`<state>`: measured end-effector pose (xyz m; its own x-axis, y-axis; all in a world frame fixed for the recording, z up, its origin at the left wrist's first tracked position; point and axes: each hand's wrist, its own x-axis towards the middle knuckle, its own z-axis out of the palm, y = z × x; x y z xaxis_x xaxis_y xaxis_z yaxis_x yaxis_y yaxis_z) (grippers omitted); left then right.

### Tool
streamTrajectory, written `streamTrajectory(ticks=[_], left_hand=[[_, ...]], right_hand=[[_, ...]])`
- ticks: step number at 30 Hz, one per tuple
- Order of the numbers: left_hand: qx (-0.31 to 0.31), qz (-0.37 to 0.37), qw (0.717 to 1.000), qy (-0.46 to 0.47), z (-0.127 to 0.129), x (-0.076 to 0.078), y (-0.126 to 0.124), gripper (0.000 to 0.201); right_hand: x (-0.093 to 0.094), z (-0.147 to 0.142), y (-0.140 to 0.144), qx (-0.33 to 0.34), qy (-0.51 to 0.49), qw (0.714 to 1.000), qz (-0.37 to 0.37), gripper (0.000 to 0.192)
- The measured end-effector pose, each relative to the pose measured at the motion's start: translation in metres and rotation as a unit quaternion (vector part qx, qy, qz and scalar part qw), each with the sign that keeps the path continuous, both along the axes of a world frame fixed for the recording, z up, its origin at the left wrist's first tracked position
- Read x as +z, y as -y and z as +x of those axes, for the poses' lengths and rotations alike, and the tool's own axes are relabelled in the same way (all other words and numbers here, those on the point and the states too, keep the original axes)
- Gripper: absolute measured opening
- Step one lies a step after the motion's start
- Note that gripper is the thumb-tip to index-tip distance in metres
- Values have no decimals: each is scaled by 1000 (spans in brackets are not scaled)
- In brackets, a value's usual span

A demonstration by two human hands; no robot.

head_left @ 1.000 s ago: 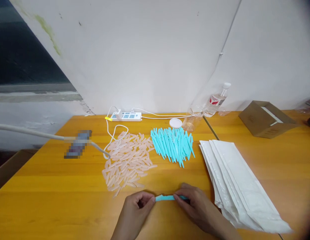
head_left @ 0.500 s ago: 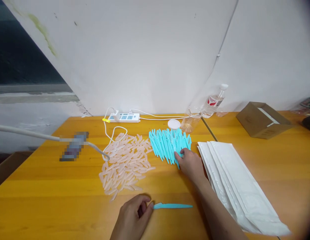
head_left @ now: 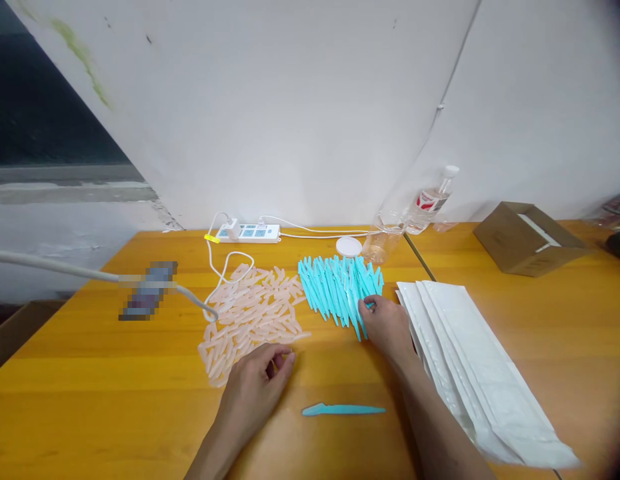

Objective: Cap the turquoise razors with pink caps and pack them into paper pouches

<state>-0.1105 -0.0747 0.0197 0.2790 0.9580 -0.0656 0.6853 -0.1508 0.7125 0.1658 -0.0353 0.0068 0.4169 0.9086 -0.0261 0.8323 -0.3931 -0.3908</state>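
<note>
Above the right side of a pile of turquoise eyebrow razors [head_left: 330,290] is my right hand [head_left: 387,327], its thumb and forefinger pinched on a razor at the pile's edge. The fingers partly cover this razor. A single eyebrow razor [head_left: 345,410] lies flat on the table nearer to me, with its wider, paler head to the left. My left hand [head_left: 255,387] hovers over the near edge of the pale pink, see-through blade caps [head_left: 253,313]. Its fingers are loosely curled with a small gap, and nothing shows in them.
White padded envelopes [head_left: 470,360] lie stacked to the right. Behind are a power strip [head_left: 255,233], a round white lid [head_left: 349,247], a clear jar [head_left: 383,243] and a water bottle [head_left: 430,203]. A cardboard box [head_left: 527,240] stands back right; a white cable [head_left: 90,270] crosses the left.
My left hand has let go of the single razor and moved up and left to the pink caps. My right hand has shifted slightly right at the razor pile.
</note>
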Motion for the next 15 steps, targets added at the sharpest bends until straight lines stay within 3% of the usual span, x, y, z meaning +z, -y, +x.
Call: streamTrajectory(ticks=[7,15], left_hand=[[-3,1,1000,-18,-3,0,-10,27],[-38,56,994,-87,1,-7,-28,24]], right_hand=[[14,5,11,-23,2,999,23,34],[9,4,14,-29,-20,999,33,37]])
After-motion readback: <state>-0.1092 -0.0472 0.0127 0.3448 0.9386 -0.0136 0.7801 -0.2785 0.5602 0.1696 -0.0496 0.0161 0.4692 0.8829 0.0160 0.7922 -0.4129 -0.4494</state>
